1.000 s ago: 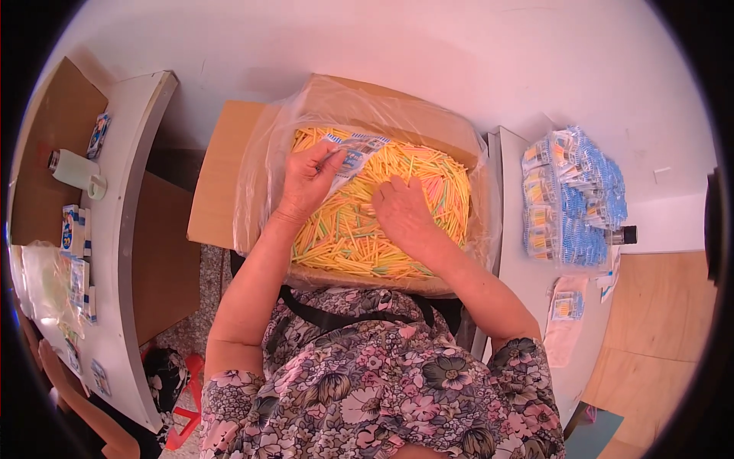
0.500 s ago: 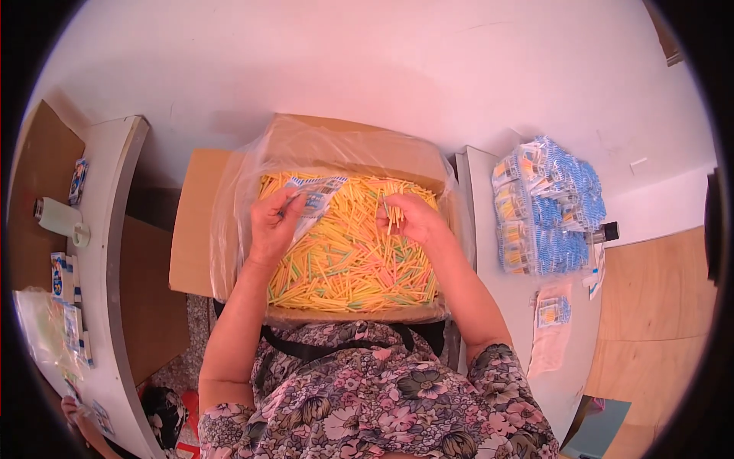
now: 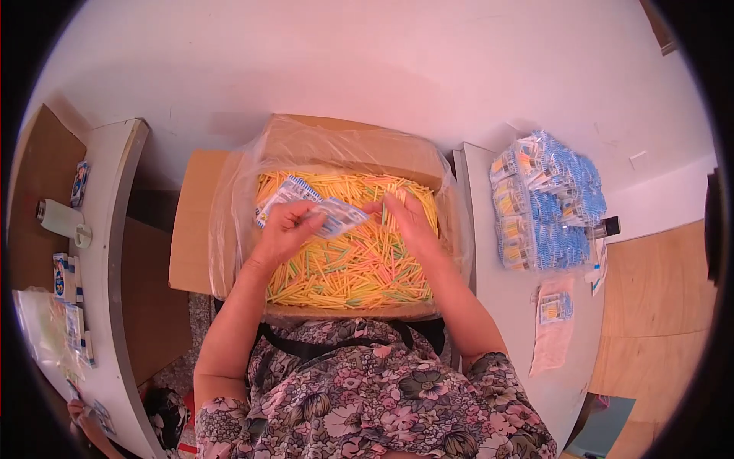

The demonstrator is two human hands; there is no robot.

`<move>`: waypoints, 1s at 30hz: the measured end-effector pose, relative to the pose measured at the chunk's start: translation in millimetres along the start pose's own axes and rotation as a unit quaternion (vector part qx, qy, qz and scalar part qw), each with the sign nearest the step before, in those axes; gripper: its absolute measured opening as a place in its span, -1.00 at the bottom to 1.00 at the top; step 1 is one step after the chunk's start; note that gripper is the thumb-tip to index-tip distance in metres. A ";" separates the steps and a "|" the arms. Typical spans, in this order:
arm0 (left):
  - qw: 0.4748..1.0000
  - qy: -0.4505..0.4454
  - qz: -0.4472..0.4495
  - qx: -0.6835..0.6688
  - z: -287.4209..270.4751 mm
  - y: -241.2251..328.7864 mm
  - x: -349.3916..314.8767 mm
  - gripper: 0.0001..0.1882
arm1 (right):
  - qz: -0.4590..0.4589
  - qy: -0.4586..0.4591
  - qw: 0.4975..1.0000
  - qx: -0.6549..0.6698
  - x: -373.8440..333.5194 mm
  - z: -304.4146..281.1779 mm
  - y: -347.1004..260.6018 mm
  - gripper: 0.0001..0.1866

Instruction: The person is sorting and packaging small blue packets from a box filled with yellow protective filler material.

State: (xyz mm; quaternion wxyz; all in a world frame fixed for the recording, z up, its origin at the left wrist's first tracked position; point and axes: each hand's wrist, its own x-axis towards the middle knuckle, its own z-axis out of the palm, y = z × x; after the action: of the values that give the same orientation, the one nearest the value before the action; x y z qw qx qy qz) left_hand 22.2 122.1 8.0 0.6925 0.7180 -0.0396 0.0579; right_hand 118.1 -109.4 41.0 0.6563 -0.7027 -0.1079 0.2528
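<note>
My left hand (image 3: pixel 284 236) is closed on a clear plastic bag (image 3: pixel 340 219) with blue and white print, whose free end points at my right hand. Beside it, a second printed piece of packaging (image 3: pixel 290 191) shows above the left fingers; whether it is a separate bag, I cannot tell. My right hand (image 3: pixel 410 226) is closed around a few thin yellow sticks (image 3: pixel 391 200), and its fingertips reach the bag's edge. Both hands are over a cardboard box (image 3: pixel 367 312), lined with clear plastic and filled with loose yellow, pink and green sticks (image 3: pixel 359 268).
On the right table stands a stack of filled blue-printed packets (image 3: pixel 539 206), with a pink cloth (image 3: pixel 550 336) bearing one packet nearer me. The left table holds a pale flask (image 3: pixel 61 218) and small boxes (image 3: pixel 64 275). Another person's hand (image 3: pixel 80 413) shows at lower left.
The bag in my left hand has swung to the right, toward my right hand. My right hand has turned, its fingers now pointing up and left to the bag.
</note>
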 end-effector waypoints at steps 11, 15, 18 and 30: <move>0.980 -0.172 0.023 -0.097 83.4 31.1 1.9 -0.88 | -0.061 0.025 0.993 0.100 -45.5 8.2 16.1 -0.61; 0.974 -0.199 -0.028 -0.101 97.8 19.8 0.0 -0.90 | -0.076 0.014 0.994 0.071 -46.5 6.1 47.7 -0.58; 0.977 -0.186 -0.004 -0.101 102.6 7.8 -2.3 -0.91 | -0.052 -0.003 0.995 0.089 -51.1 4.9 52.6 -0.54; 0.981 -0.152 0.078 0.097 112.4 -1.4 -4.4 -0.82 | -0.217 0.063 0.900 -0.374 -53.1 -2.0 -0.7 -0.65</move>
State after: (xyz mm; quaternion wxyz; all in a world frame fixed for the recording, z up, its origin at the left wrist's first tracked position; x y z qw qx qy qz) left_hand 21.2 9.8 2.2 0.5987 0.7770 -0.1942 0.0058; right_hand 74.1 -136.7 53.0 0.3892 -0.8700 -0.3025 0.0004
